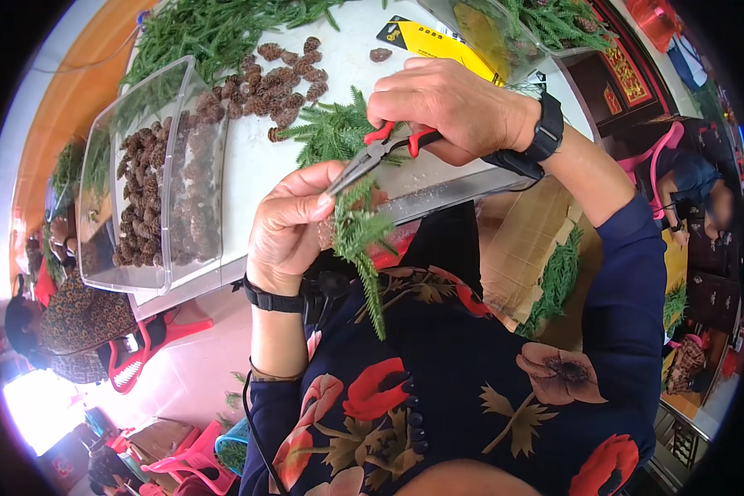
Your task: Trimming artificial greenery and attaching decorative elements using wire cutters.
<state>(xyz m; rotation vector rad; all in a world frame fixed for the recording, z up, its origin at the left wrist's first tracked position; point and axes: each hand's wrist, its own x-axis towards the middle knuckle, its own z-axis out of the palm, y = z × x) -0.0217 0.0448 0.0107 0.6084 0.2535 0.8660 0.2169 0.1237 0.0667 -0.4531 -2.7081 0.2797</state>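
My right hand (459, 107) is closed around the red handles of a pair of needle-nose pliers (365, 162). The pliers slant down to the left, and their jaw tips meet the fingertips of my left hand (288, 217). Thumb and fingers of that hand pinch a green pine sprig (360, 236), which hangs down over the table's front edge. Whatever the jaw tips grip is too small to make out. Just behind the pliers, another green pine sprig (326, 136) lies on the white table (248, 165).
A clear plastic bin (167, 178) of pinecones stands at the left. Loose pinecones (264, 87) lie beyond it, near piled greenery (198, 41). A yellow card (446, 48) and another clear bin (492, 33) are at the far right. Below the edge sits a cardboard box (512, 256). Other people sit around.
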